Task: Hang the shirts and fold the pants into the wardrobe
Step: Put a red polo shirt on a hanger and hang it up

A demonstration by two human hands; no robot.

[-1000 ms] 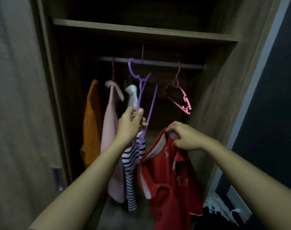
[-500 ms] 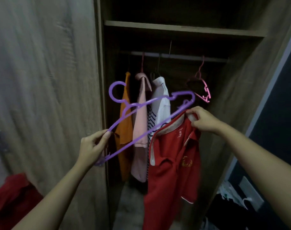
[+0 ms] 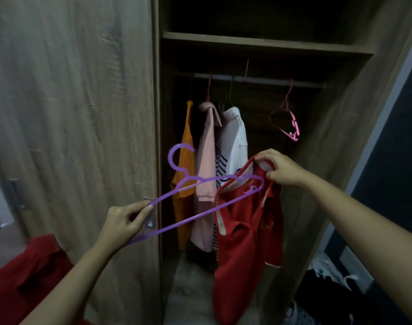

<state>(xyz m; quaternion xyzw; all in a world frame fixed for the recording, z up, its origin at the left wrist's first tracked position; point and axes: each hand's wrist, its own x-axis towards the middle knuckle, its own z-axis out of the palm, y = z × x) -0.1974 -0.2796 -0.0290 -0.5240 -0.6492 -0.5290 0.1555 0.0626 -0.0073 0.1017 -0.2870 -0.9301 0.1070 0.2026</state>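
While the left hand [image 3: 124, 225] pinches one end of the thin purple plastic hanger [image 3: 200, 195] between thumb and fingertips, the right hand [image 3: 281, 171] grips the white-trimmed collar of the red polo shirt [image 3: 246, 242]. The hanger is held tilted, hook uppermost at the left, and its far end lies at the collar opening of the shirt; whether it sits inside the neck cannot be told. The shirt hangs free below the right hand, in front of the open wooden wardrobe [image 3: 266, 45]. A second red garment [image 3: 24, 273] lies at lower left, beside the wood-grain wardrobe door [image 3: 71, 102]. Loose dark and white clothing [image 3: 329, 289] lies at lower right. Inside the wardrobe, on the metal rail [image 3: 259, 79], hang an orange shirt [image 3: 185, 160], a pink collared shirt [image 3: 206, 172] and a white shirt with navy stripes [image 3: 233, 139], close together. An empty pink plastic hanger [image 3: 288, 120] hangs apart, toward the right end.
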